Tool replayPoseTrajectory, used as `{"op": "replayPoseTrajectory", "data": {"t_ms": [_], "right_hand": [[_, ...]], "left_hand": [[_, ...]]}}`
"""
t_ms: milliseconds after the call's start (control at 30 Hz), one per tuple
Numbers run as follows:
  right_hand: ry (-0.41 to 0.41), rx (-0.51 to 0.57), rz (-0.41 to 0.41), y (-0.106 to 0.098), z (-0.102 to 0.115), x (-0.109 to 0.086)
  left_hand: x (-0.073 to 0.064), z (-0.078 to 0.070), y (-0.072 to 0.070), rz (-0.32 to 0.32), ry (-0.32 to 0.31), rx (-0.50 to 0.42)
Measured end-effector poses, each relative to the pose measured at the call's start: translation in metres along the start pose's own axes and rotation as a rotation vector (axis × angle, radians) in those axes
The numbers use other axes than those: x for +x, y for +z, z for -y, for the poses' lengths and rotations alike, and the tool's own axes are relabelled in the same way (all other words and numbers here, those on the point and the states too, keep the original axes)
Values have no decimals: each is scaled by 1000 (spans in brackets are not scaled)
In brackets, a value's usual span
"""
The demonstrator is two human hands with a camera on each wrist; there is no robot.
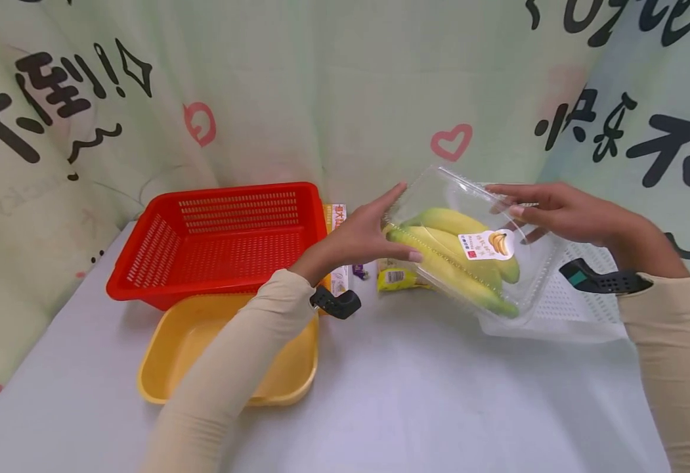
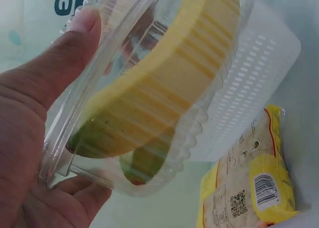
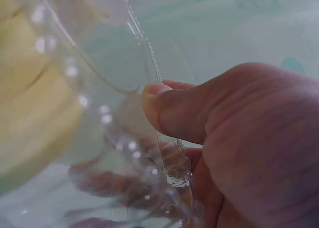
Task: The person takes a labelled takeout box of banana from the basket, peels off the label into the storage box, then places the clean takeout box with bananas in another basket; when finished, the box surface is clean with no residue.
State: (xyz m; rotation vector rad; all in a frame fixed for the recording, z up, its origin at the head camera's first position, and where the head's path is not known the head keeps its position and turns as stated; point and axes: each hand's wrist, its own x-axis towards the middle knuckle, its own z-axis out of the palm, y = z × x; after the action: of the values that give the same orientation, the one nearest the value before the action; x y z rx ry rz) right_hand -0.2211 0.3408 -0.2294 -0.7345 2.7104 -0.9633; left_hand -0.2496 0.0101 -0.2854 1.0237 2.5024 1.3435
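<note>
A clear plastic clamshell box of bananas (image 1: 439,263), with a white banana label (image 1: 486,245) on its lid, is held tilted above the table. My left hand (image 1: 368,230) grips its left end, thumb along the rim and fingers underneath, as the left wrist view shows. At the upper right edge my right hand (image 1: 563,210) pinches the box, its thumb (image 3: 174,108) on the near side and its fingers behind the clear plastic. Green-tipped yellow bananas (image 2: 164,73) show through the wall.
Behind and below the box stands a white perforated basket (image 1: 587,295). A yellow snack packet (image 1: 400,279) lies to its left. Further left are a red basket (image 1: 238,236) and a yellow basin (image 1: 285,368), partly covered by my left arm. A printed curtain (image 1: 350,98) hangs behind.
</note>
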Motion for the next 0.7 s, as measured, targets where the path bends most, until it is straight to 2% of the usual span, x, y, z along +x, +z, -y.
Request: {"op": "replayPoseTrajectory", "data": {"t_ms": [233,467,633,700], "right_hand": [[-21,-11,12,14,9,9],[-49,-22,51,24,22,15],[-70,-18,82,32,30,19],[-76,-18,93,36,33,20]], "left_hand": [[-22,-3,-5,-33,0,-17],[-46,0,-6,-68,0,-54],[-62,3,-4,-96,-22,-109],[-69,3,-3,-111,-37,-95]]}}
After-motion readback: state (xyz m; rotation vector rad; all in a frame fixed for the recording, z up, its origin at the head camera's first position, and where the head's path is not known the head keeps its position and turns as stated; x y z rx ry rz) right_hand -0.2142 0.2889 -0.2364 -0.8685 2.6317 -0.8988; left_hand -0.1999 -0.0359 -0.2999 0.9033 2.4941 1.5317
